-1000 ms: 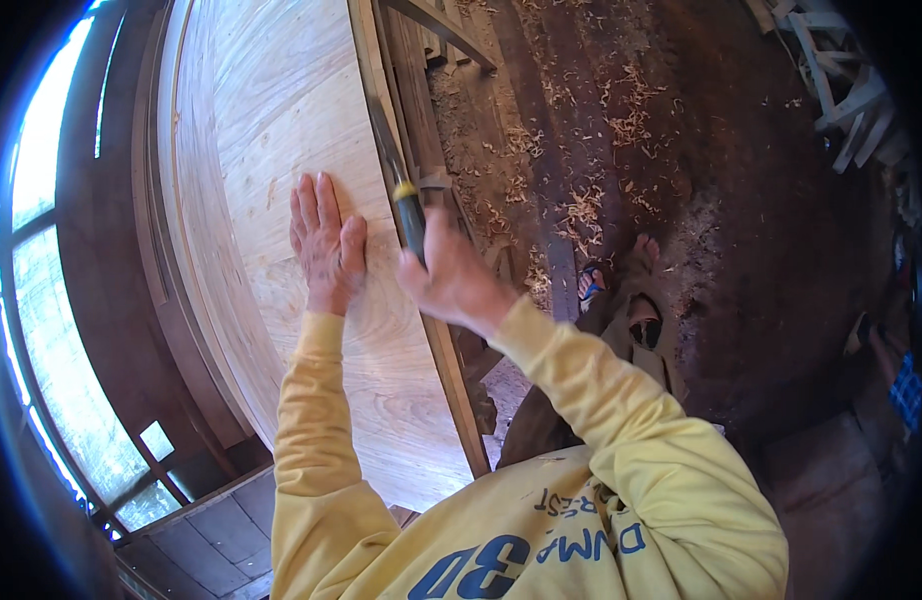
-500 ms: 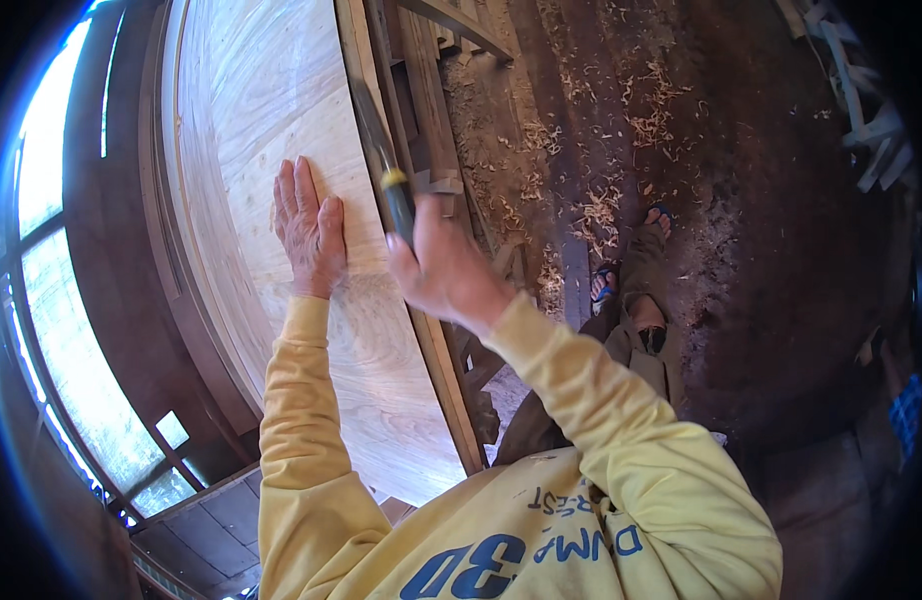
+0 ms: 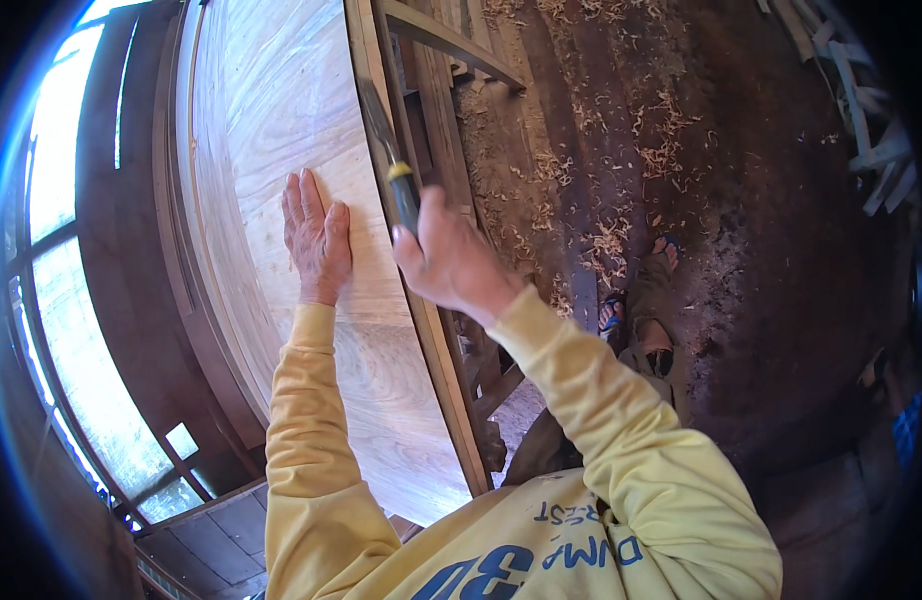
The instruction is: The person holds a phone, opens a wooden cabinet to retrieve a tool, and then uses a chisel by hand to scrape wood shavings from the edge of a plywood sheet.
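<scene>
A pale plywood panel (image 3: 291, 110) with a wooden edge strip lies in front of me. My left hand (image 3: 317, 240) rests flat on it, fingers stretched out and pointing away from me. In my closed right hand (image 3: 456, 262) is a hand tool (image 3: 402, 190) with a dark handle, a yellow band and a long, narrow grey blade. The blade lies along the panel's right edge, pointing away from me. Whether it is a file or a chisel I cannot tell. My right fingers are slightly blurred.
Wooden framing (image 3: 451, 45) stands right of the panel. Wood shavings (image 3: 611, 245) litter the brown floor, near my sandalled feet (image 3: 664, 250). Scrap wood (image 3: 881, 150) is piled at the far right. A dark wooden wall with bright window panes (image 3: 101, 370) runs along the left.
The view has shifted, moving the scene slightly right and down. My right hand and the tool have slid a little forward along the panel's edge. My left hand has stayed on the plywood.
</scene>
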Available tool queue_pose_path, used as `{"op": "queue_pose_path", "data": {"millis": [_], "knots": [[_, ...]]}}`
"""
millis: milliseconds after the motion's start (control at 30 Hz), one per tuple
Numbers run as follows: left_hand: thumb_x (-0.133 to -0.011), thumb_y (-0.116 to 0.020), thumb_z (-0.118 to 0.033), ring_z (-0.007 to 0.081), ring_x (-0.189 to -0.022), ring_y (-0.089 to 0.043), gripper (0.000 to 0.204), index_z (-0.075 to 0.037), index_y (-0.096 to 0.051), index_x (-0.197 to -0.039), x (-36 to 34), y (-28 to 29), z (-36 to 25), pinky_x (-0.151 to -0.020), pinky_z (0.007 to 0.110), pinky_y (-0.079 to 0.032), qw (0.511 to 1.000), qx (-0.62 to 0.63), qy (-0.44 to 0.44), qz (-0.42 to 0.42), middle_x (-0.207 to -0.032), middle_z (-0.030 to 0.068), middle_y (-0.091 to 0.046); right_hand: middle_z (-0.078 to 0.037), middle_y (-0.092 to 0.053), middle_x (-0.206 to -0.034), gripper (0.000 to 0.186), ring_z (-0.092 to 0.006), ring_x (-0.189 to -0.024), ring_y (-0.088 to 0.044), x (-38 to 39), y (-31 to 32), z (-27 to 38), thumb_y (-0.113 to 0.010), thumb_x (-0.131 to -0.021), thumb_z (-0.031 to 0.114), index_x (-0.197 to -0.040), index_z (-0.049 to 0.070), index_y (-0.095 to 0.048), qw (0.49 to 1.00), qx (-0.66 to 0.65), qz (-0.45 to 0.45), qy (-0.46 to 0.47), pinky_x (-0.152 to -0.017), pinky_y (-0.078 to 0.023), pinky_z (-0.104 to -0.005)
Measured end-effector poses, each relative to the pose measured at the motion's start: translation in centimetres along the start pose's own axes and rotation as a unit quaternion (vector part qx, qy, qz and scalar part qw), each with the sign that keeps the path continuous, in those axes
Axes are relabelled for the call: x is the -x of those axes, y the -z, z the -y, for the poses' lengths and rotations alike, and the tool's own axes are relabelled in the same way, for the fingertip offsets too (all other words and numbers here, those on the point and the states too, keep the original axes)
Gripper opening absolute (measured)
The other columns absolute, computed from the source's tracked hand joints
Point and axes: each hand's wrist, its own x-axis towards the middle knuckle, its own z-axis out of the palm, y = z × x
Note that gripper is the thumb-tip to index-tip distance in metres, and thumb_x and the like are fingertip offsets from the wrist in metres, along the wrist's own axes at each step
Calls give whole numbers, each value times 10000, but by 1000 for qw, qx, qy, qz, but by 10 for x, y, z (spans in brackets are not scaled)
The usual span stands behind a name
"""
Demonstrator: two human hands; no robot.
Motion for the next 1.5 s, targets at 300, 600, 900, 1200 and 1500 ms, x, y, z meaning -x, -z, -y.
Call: {"op": "queue_pose_path", "data": {"millis": [300,600,900,1200,1500], "knots": [[-1042,-381,-468,404,-1537,-169,704,-51,-271,-1599,-34,-5,-17,-1233,483,-138,999,29,-11,-6,-1662,229,-201,-368,-666,-902,432,-503,-868,-685,-92,44,11,-566,-943,228,-1121,-138,-422,994,76,-55,56,-779,-576,-508],[-1039,-391,-454,406,-1540,-149,712,-43,-250,-1603,-25,7,-8,-1234,484,-121,1000,13,10,5,-1665,225,-193,-347,-679,-900,419,-504,-864,-694,-62,34,24,-536,-967,222,-1153,-128,-400,999,15,40,-16,-798,-575,-515],[-1027,-415,-462,410,-1541,-146,731,-50,-248,-1607,-21,10,-2,-1234,490,-111,1000,11,16,5,-1661,227,-201,-373,-665,-948,504,-508,-934,-683,-55,34,30,-545,-942,256,-1185,-161,-400,996,37,77,-35,-854,-565,-520],[-1015,-430,-449,398,-1544,-144,728,-65,-255,-1608,-18,10,-2,-1234,491,-104,999,12,36,12,-1665,222,-192,-379,-655,-926,485,-499,-882,-693,-66,44,43,-535,-927,233,-1163,-165,-389,991,18,117,-62,-824,-571,-517],[-1008,-449,-422,401,-1540,-151,726,-55,-258,-1604,-26,4,-15,-1234,491,-107,999,32,18,6,-1658,222,-206,-402,-651,-954,549,-505,-908,-693,-96,42,37,-533,-895,220,-1210,-198,-369,998,49,38,-5,-851,-570,-519]]}}
